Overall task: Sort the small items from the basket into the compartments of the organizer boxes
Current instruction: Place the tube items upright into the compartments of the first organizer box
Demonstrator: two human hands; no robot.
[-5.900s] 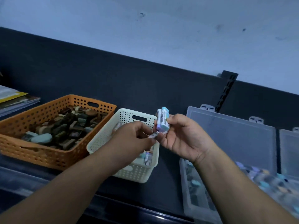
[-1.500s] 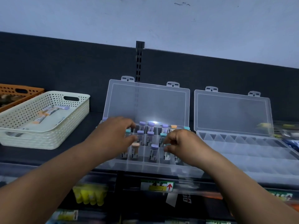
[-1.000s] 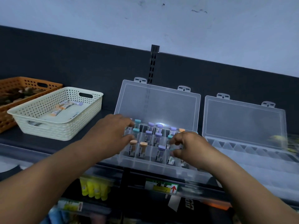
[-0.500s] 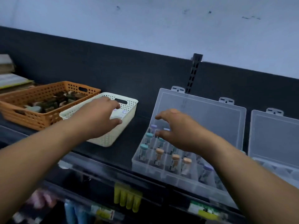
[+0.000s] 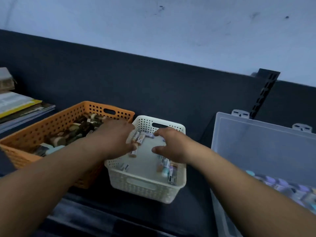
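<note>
The white perforated basket [image 5: 145, 187] stands in the middle of the dark shelf with several small capped tubes [image 5: 168, 168] lying in it. My left hand [image 5: 116, 139] reaches in from the left, its fingers and thumb on either side of a cluster of tubes [image 5: 140, 138] at the far end; whether it grips one is hidden. My right hand [image 5: 172, 144] hovers over the basket's right half, fingers spread and holding nothing. The clear organizer box [image 5: 256, 147] stands open at the right, with capped tubes [image 5: 282, 183] upright in its compartments.
An orange perforated basket [image 5: 56, 120] full of dark wooden pieces touches the white basket's left side. Stacked booklets [image 5: 18, 105] lie at the far left. A dark back panel [image 5: 153, 86] runs behind everything, and the shelf's front edge lies below the baskets.
Both hands left the organizer box and moved left into the white basket. The view swung left with them, so the second organizer box is out of sight.
</note>
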